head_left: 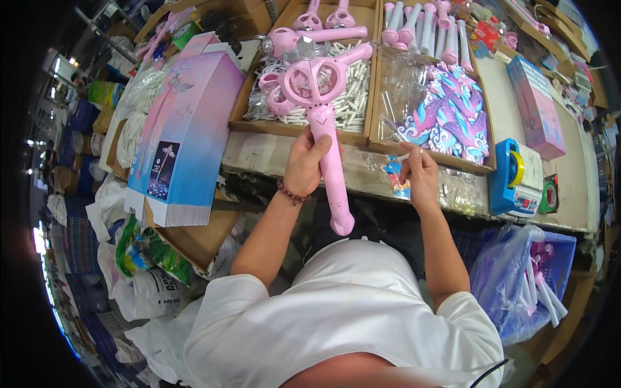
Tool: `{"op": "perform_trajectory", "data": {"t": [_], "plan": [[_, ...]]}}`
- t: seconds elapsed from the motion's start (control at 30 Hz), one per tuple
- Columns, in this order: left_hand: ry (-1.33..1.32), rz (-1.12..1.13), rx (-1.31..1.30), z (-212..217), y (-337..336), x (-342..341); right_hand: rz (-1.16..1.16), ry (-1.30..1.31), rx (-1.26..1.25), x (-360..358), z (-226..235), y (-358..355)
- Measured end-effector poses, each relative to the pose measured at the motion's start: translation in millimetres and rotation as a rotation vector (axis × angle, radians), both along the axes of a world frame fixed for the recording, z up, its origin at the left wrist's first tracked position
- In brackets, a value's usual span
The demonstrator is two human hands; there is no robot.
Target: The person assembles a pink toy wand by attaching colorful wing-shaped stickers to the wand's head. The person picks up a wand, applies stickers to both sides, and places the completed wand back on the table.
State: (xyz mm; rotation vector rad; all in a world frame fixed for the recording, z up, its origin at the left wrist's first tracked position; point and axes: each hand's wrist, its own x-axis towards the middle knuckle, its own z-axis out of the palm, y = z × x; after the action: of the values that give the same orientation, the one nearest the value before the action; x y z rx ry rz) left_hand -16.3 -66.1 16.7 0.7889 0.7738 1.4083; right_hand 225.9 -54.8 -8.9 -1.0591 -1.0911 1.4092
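A pink toy wand (335,171) with a round openwork head and a clear crown-like tip stands out in front of me. My left hand (305,161) is wrapped around its handle just below the head. To the right, my right hand (420,173) hovers over the table's front edge with curled fingers, thumb and forefinger close together. Whatever they pinch, if anything, is too small to make out. Close beside it on the table lies a small blue and orange piece (394,174) in clear plastic.
Behind the wand, a cardboard tray (336,134) holds white sticks and pink wand heads. Another tray (440,155) contains purple-blue wing pieces. Printed boxes (187,129) stack at left. A blue-and-white tape dispenser (517,178) sits right, above a blue crate (563,258) with wand handles.
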Motion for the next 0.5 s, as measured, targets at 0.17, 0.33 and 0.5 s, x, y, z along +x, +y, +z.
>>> {"op": "perform_trajectory", "data": {"t": [0.17,0.33,0.5], "plan": [[-0.022,0.0,0.015,-5,3,19,-0.129,0.253,-0.151,7,-3,-6],[0.035,-0.035,0.237,7,8,24,-0.033,0.284,-0.035,-16,-15,-20],[0.104,0.09,0.385,29,23,32,0.11,0.273,-0.101,-15,-18,-30]]}}
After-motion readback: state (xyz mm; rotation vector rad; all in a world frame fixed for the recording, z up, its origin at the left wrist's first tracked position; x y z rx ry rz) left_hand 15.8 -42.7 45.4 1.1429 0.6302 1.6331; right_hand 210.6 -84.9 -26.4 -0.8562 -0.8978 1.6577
